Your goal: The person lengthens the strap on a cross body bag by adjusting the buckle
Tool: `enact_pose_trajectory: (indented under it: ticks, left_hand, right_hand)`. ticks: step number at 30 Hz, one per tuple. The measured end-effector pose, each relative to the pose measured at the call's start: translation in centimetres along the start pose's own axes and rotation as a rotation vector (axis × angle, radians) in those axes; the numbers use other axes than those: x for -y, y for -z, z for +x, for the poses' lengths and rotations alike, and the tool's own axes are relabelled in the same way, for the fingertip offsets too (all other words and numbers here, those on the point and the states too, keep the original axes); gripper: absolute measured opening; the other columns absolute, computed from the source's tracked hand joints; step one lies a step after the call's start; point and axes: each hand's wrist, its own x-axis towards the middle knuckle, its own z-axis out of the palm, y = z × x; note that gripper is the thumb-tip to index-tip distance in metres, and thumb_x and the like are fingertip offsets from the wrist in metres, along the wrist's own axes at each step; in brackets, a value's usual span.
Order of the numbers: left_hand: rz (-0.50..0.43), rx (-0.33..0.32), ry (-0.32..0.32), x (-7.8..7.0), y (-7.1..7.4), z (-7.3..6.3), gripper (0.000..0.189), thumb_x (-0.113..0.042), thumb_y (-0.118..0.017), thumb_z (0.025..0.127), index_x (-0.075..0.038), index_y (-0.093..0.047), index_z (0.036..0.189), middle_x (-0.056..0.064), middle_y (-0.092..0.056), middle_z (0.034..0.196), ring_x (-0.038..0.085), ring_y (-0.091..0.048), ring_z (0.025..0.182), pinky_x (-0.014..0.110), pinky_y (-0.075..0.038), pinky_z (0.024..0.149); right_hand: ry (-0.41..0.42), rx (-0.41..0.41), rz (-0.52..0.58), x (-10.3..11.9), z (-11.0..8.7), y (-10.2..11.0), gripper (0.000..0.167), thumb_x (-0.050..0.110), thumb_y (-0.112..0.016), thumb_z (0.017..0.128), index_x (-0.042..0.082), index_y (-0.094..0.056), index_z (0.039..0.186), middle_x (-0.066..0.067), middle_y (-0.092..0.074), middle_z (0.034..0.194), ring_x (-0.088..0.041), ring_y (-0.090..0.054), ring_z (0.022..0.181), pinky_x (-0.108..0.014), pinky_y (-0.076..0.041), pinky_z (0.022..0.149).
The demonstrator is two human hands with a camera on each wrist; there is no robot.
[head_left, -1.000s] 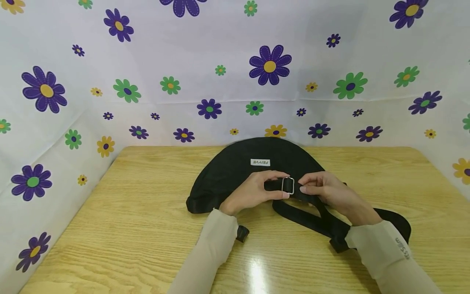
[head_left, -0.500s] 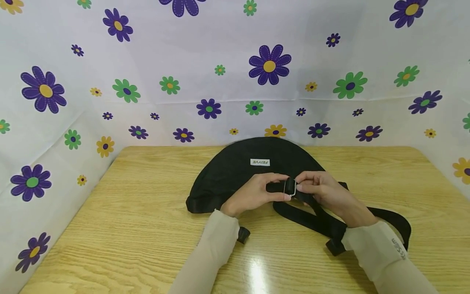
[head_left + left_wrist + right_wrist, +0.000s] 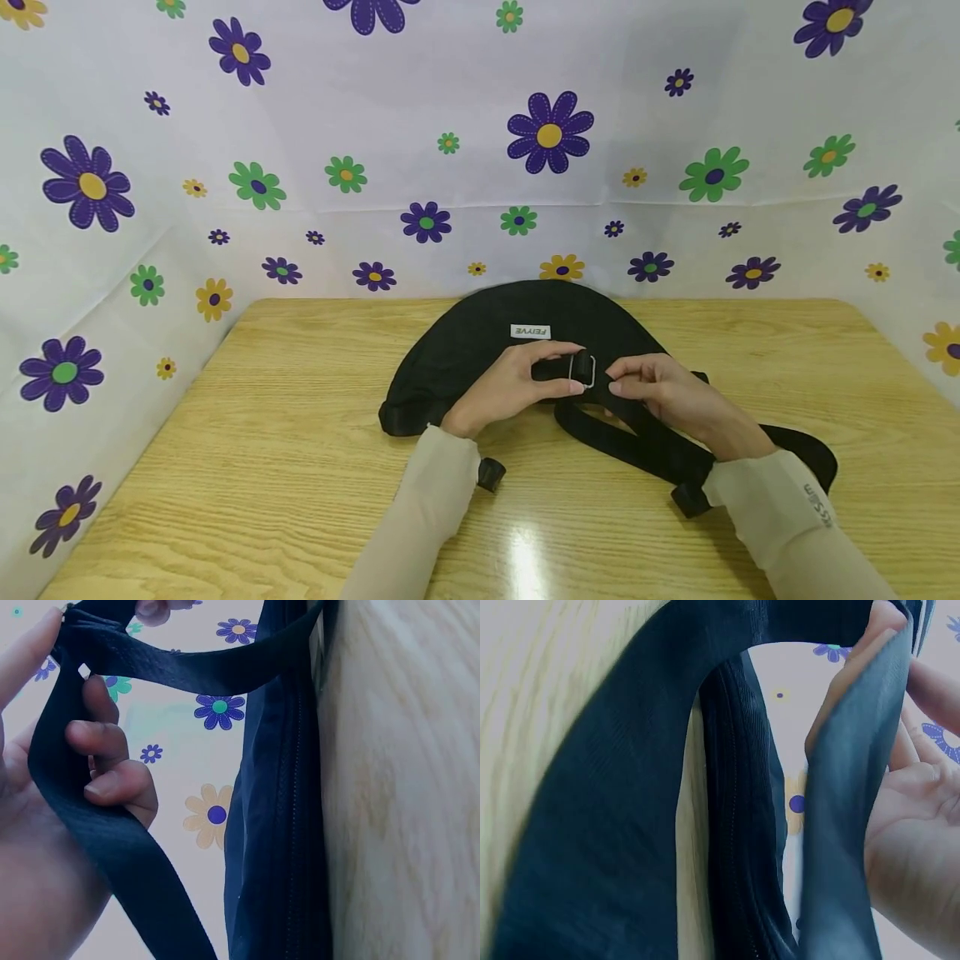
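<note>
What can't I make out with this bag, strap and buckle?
Head view: part of the black strap, hidden behind the right sleeve.
Head view: underside of the black bag, turned to the table.
Left wrist view: most of the metal buckle, behind strap and left grip.
Right wrist view: part of the right grip, behind the raised strap.

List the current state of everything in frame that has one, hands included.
Black bag: lying on the table; open or closed, can't tell
White label: text upside down in head view
Black strap: looped slack, threaded through the metal slider
Metal slider: held, strap through it
Black end pieces: apart from each other
Left hand: grips the slider
Right hand: pinches the strap
</note>
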Motion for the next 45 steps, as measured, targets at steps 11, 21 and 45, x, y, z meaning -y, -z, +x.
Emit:
enact_pose_trajectory:
  ticks: [11, 21, 45]
  left_hand:
    - [0.005, 0.041, 0.030, 0.0, -0.2, -0.1, 0.053, -0.023, -0.073, 0.096, -0.007, -0.057, 0.144, 0.006, -0.056, 0.145, 0.021, -0.049, 0.134, 0.038, -0.039, 0.110]
    - [0.011, 0.086, 0.016, -0.2, -0.8, 0.2, 0.055, -0.021, -0.073, 0.096, -0.005, -0.055, 0.145, 0.007, -0.057, 0.144, 0.018, -0.050, 0.132, 0.032, -0.039, 0.108]
    - [0.002, -0.003, 0.054, -0.2, 0.8, -0.1, 0.055, -0.023, -0.071, 0.097, -0.004, -0.055, 0.145, 0.011, -0.054, 0.147, 0.021, -0.046, 0.138, 0.037, -0.037, 0.112]
  right_hand:
    - [0.065, -0.029, -0.060, 0.1, 0.1, -0.6, 0.027, -0.004, -0.048, 0.103, 0.011, -0.069, 0.100, 0.000, -0.073, 0.084, -0.014, -0.064, 0.076, -0.027, -0.053, 0.075]
    - [0.118, -0.025, -0.024, 0.2, 0.3, -1.0, 0.029, -0.007, -0.045, 0.103, 0.010, -0.069, 0.098, -0.002, -0.071, 0.090, -0.013, -0.064, 0.082, -0.025, -0.054, 0.075]
    - [0.055, 0.035, 0.016, 0.6, 0.0, -0.8, 0.024, -0.002, -0.045, 0.106, 0.008, -0.067, 0.104, -0.005, -0.073, 0.089, -0.014, -0.067, 0.073, -0.026, -0.057, 0.069]
